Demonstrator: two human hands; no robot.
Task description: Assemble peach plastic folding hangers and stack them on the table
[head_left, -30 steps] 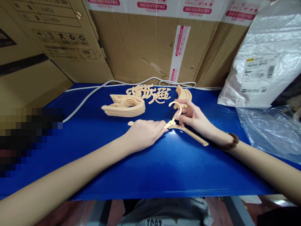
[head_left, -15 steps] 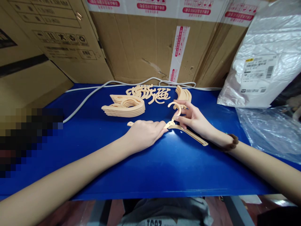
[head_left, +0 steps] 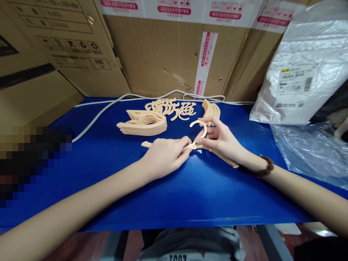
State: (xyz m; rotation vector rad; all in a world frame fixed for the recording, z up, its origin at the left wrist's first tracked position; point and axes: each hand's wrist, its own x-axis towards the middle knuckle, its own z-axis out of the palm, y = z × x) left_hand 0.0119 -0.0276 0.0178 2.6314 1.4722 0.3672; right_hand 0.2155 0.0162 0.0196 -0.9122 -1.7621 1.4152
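My left hand (head_left: 164,156) pinches the middle of a peach plastic hanger body (head_left: 227,161) lying on the blue table (head_left: 168,203). My right hand (head_left: 220,139) holds a curved peach hook piece (head_left: 198,125) upright, its lower end meeting the hanger body between both hands' fingertips. One hanger arm pokes out left of my left hand, the other runs under my right wrist.
A stack of hanger bodies (head_left: 144,122), loose hooks (head_left: 174,107) and a smaller stack of parts (head_left: 211,108) lie behind my hands. A white cable (head_left: 100,113) runs along the back. Cardboard boxes (head_left: 168,47) wall the rear; plastic bags (head_left: 296,72) sit at right.
Both hands have lifted the hanger's middle slightly and shifted a little left; the hook has tilted and its foot now sits pinched between the fingertips of both hands.
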